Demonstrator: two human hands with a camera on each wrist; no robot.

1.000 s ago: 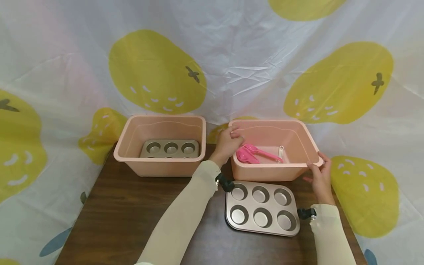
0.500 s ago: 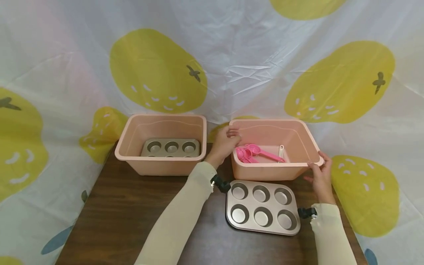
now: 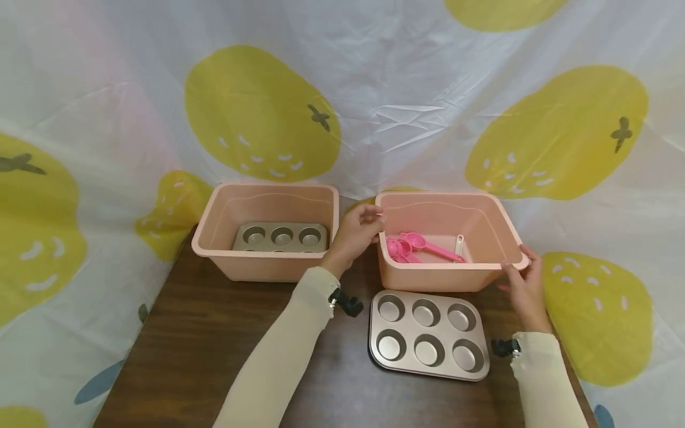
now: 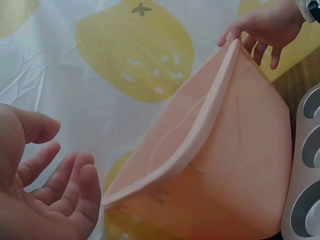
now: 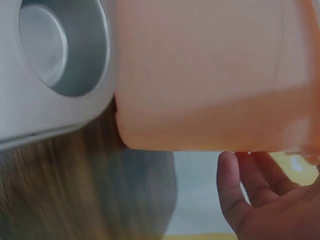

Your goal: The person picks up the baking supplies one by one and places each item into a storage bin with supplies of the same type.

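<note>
My left hand (image 3: 350,238), fingers loosely bent, hovers beside the left rim of the right pink plastic bin (image 3: 433,279). In the left wrist view a gap separates its fingertips from the bin rim (image 4: 200,130), and nothing is in the hand. With thumb above and fingers below, my right hand (image 3: 527,294) grips that bin's front right corner; the right wrist view shows its fingers against the bin (image 5: 200,75). Inside lie pink measuring spoons (image 3: 397,248), bunched at the left, and a slim white handle (image 3: 458,246) with a hole at its end.
A silver muffin pan (image 3: 428,331) with several cups lies right in front of the bin on the dark wooden table (image 3: 203,345). To the left stands a matching pink bin (image 3: 262,268) holding another muffin pan (image 3: 282,236). A lemon-print curtain (image 3: 396,71) hangs behind.
My left hand has moved left, from over the right bin to outside its rim. The pink measuring spoons have shifted and spread out in the bin. My right hand keeps its grip.
</note>
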